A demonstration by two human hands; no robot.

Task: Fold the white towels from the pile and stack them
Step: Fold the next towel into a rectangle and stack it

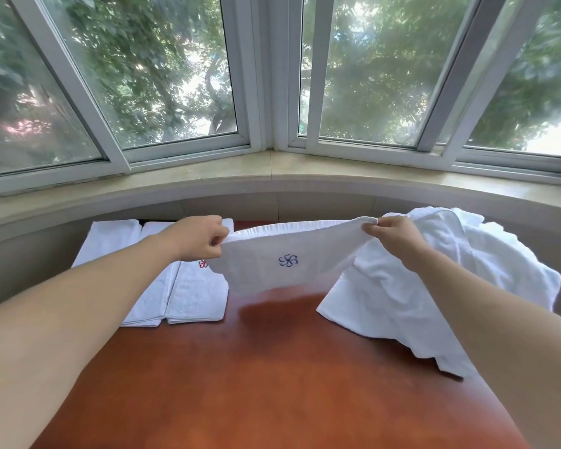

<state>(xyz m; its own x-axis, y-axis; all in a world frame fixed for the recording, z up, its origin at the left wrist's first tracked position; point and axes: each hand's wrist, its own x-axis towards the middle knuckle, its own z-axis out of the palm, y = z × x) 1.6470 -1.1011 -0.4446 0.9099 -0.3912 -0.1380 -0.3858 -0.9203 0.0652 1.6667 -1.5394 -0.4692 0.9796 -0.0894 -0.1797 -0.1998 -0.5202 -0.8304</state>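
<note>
A white towel (272, 254) with a blue pinwheel emblem hangs stretched above the red-brown table (272, 367). My left hand (204, 238) pinches its upper left corner. My right hand (391, 231) pinches its upper right corner. The towel's lower edge hangs just above the table. On the right lies a rumpled pile of white towels (434, 280), partly under my right forearm. At the left, folded white towels (182, 293) lie flat side by side; one bears a red emblem, partly hidden by my left hand.
A curved stone window ledge (272, 170) runs along the back, just beyond the table's far edge. White-framed windows (263, 92) rise above it, with trees outside. Bare tabletop spreads in front of the held towel.
</note>
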